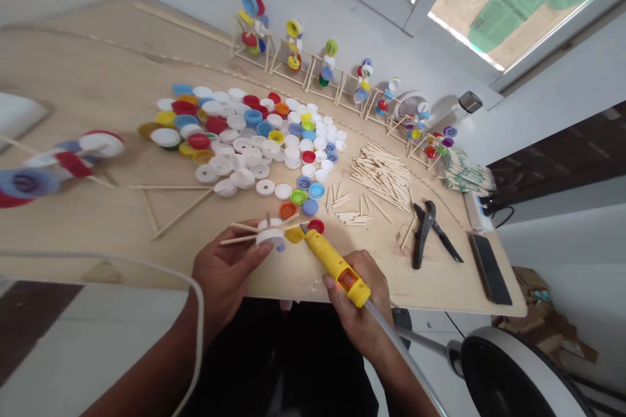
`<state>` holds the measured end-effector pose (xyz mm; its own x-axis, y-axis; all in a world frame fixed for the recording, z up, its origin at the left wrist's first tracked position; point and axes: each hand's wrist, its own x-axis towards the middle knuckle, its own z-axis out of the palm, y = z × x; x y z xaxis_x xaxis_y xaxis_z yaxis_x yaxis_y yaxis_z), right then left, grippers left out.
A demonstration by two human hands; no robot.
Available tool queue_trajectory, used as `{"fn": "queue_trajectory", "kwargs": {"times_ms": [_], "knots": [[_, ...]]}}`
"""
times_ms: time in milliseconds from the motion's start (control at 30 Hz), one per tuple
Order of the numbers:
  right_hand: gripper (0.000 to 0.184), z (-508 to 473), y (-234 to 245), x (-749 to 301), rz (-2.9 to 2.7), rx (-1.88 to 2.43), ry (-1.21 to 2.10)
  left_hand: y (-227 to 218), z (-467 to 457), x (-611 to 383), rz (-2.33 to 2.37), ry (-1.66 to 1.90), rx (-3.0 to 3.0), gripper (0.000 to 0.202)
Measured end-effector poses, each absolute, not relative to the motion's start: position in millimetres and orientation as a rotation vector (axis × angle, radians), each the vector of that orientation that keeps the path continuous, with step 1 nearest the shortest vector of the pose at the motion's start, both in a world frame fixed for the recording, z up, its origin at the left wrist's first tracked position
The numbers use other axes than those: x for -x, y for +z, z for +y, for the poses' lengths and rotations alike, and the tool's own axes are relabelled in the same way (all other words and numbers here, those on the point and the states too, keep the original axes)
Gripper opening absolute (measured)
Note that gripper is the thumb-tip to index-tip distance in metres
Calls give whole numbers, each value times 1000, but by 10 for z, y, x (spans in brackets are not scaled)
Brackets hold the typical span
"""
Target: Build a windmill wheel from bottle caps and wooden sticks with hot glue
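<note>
In the head view, the person's left hand [225,270] pinches a white cap [270,238] between thumb and fingers, up over the near edge of the table [161,267], thin sticks [239,240] poking out of it. Some fingers are hidden behind the cap, and a bluish bit peeks out below it, too small for me to name. The right hand [364,293] is wrapped round a yellow glue gun [330,257], its nozzle beside a yellow cap [295,235]; I can't make out whether the tip touches the cap or a stick. A pale rod [391,332] runs from the gun's back end and off the bottom edge. Past the hands there's a heap of coloured caps [252,156], so piled that many are half covered. Over on the left, a cap wheel [73,166] is blurred and cut off by the edge, and at lower right a round black thing [508,371] is cut short too
</note>
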<state>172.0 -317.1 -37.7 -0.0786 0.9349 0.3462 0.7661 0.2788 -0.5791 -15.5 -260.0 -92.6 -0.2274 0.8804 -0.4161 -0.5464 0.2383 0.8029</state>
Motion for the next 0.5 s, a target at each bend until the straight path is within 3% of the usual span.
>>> {"fn": "queue_trajectory", "kwargs": {"times_ms": [500], "knots": [[23, -3174, -391, -1712, -1888, 1559, 274, -943, -2610, 159, 1179, 1381, -407, 48]]}}
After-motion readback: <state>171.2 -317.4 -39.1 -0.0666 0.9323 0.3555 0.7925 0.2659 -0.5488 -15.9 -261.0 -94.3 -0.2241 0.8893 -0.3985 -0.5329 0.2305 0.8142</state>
